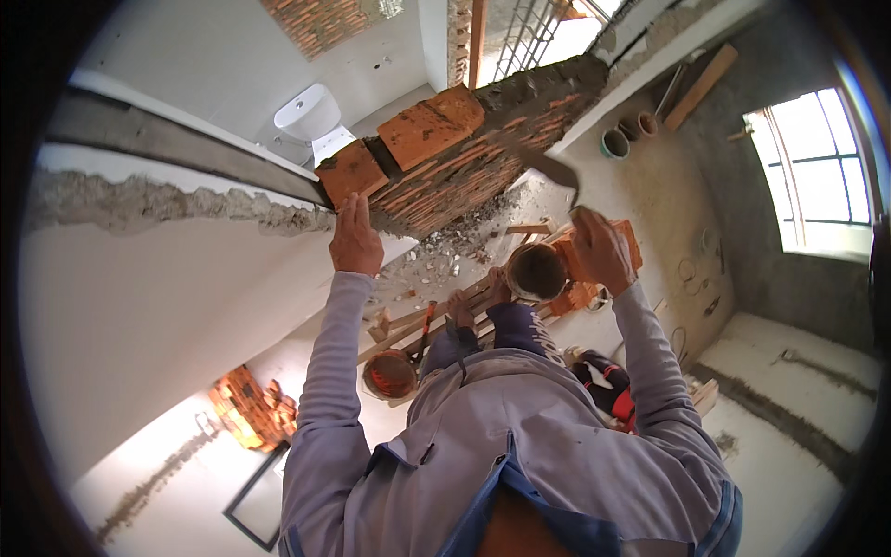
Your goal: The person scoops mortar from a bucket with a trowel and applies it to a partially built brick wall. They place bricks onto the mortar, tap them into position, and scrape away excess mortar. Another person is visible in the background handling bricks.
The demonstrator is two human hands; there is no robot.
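My left hand (356, 243) reaches to the left end of a low brick wall (464, 176). Its fingers lie stretched out against the near edge of a short orange brick (350, 169) on top. A dark gap, perhaps mortar, separates that piece from a longer brick (430, 126) to its right. Farther right, a bed of grey mortar (548, 84) covers the wall top. In my closed right hand (603, 252) is a trowel (551, 169), its slightly blurred blade toward the wall face. Below that hand stand a round bucket (538, 271) and orange bricks (631, 241).
Wooden planks (418, 325) run before me, with a second bucket (390, 373) at their left. Rubble (450, 255) lies along the wall foot. Beyond the wall is a white toilet (309, 113). Pots (614, 143) stand far right; a brick pile (251, 408) is lower left.
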